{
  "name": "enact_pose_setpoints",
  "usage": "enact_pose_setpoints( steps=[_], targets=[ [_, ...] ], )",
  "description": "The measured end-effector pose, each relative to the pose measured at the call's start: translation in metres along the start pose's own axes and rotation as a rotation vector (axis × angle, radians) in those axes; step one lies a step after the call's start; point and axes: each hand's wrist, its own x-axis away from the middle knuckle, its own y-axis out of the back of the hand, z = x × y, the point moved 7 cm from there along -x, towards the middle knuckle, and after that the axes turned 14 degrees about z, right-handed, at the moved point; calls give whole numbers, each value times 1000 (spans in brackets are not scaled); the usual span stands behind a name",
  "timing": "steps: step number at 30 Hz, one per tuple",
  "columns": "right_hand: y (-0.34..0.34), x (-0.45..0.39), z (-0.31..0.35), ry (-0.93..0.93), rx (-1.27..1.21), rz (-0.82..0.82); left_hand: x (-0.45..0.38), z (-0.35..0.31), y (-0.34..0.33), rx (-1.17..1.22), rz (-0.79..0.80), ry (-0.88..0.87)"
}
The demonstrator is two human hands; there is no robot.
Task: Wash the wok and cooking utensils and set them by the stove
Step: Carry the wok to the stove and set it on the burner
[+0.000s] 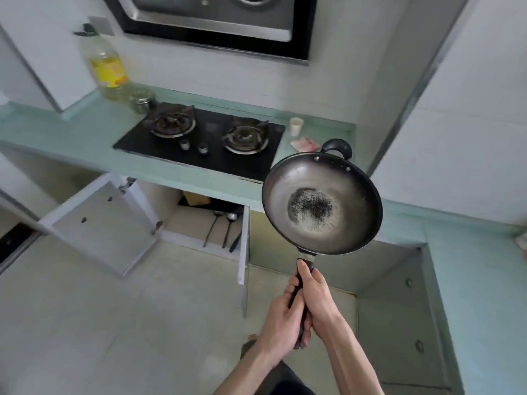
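Note:
A dark round wok (322, 203) with a speckled black patch in its bottom hangs in the air in front of the counter. Both hands grip its long dark handle: my right hand (315, 295) higher up near the pan, my left hand (281, 320) lower down. A small loop handle sits on the wok's far rim. Long-handled ladles and utensils (225, 229) lie inside the open cabinet under the black two-burner gas stove (205, 143).
The pale green counter (71, 135) carries a yellow oil bottle (107, 69), a small metal pot (142, 102), a white cup (296, 126) and a pink cloth (303, 143). A white cabinet door (99, 223) stands swung open. A range hood (216, 21) hangs above.

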Motion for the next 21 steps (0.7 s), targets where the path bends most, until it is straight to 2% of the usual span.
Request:
enact_pose_setpoints(
  steps=[14, 21],
  targets=[
    [-136, -100, 53, -18, 153, 170, -20, -42, 149, 57, -225, -59],
    [-206, -174, 85, -18, 75, 202, -47, -82, 239, 29, -286, -87]
  ],
)
